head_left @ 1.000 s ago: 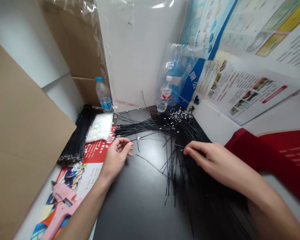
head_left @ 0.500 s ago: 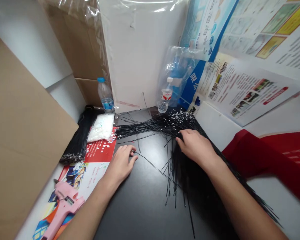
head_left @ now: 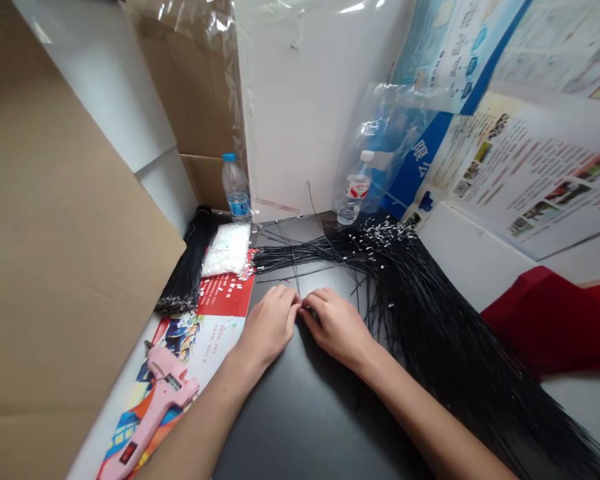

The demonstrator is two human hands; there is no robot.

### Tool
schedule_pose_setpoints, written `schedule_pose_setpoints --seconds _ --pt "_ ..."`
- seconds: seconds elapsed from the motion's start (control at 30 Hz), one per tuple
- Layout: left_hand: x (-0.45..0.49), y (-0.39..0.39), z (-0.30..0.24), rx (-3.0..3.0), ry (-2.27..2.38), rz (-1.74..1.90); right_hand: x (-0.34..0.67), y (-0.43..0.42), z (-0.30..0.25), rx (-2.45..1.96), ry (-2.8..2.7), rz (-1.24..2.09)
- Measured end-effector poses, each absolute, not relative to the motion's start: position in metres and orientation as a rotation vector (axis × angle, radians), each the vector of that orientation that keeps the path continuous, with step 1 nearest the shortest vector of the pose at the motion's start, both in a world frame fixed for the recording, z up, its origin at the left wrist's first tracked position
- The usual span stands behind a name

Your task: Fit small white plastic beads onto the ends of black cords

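My left hand and my right hand rest side by side on the black table, fingertips meeting. Both have their fingers curled and pressed together, pinching at thin black strands that run away from the fingertips toward the back wall. A large fan of long black strands with small white tips lies just right of my right hand. Whatever is under the fingertips is hidden.
A tied bundle of black strands and a bag of small white pieces lie at the left. A pink glue gun lies on a printed sheet. Two water bottles stand at the back. Cardboard leans left; red cloth lies right.
My right hand has left the big pile and swept left to meet my left hand. The left hand edged forward slightly. The camera has shifted, so everything sits further right.
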State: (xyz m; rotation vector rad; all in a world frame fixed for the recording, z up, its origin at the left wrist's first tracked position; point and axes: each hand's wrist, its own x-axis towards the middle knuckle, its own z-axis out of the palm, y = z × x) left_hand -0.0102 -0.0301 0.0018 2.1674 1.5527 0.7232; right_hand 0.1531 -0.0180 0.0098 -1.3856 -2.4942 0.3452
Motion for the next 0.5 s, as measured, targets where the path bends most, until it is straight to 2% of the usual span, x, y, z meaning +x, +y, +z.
schedule_pose_setpoints --seconds 0.17,0.37,0.5 --pt "-0.019 -0.029 0.007 2.123 1.597 0.792 0.158 -0.020 0.008 -1.325 -2.226 0.658" --pt "-0.059 -0.022 0.009 2.125 2.171 0.566 0.156 -0.023 0.002 -1.362 -2.179 0.631" --pt "-0.077 -0.017 0.004 2.047 2.291 0.425 0.159 -0.023 0.000 -1.350 -2.159 0.660"
